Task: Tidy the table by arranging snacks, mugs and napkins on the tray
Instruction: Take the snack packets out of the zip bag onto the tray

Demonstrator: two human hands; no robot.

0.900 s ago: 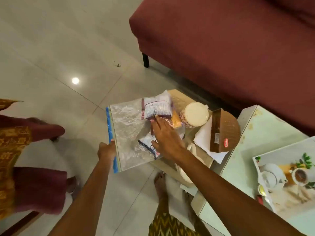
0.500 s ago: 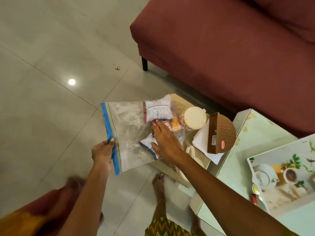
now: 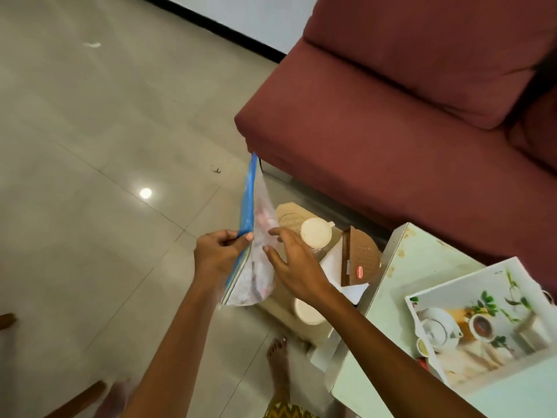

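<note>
Your left hand (image 3: 218,248) pinches one snack bag (image 3: 251,257) by its blue zip edge, left of the two mugs (image 3: 316,235). Your right hand (image 3: 297,267) is released, fingers spread beside it. One tray (image 3: 452,292) sits on the worktop (image 3: 391,300).
</note>
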